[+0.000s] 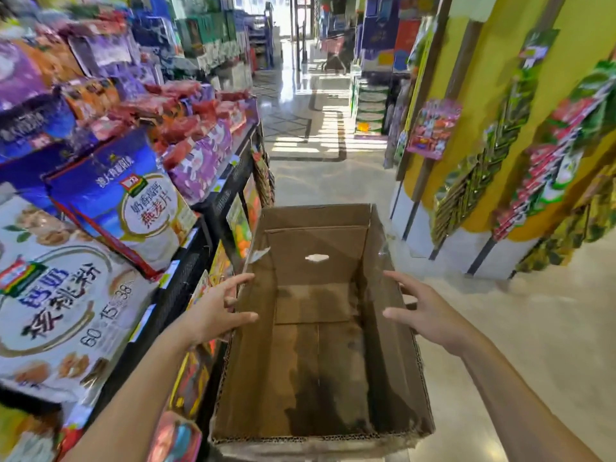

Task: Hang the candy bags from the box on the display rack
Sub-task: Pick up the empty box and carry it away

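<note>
Left side: I logged a black shelf unit (186,288) carrying a white walnut-powder carton (56,301) nearest me, a blue oat-flake carton (110,201) beside it, and purple and red packs (200,135) further along. The glossy floor (313,168) was striped with sunlight. A pinkish trolley (333,48) stood far down the aisle, blurred.

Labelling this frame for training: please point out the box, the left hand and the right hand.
box (316,378), head view, bare inner floor.
left hand (216,311), head view, back of hand.
right hand (430,315), head view, back of hand.
</note>
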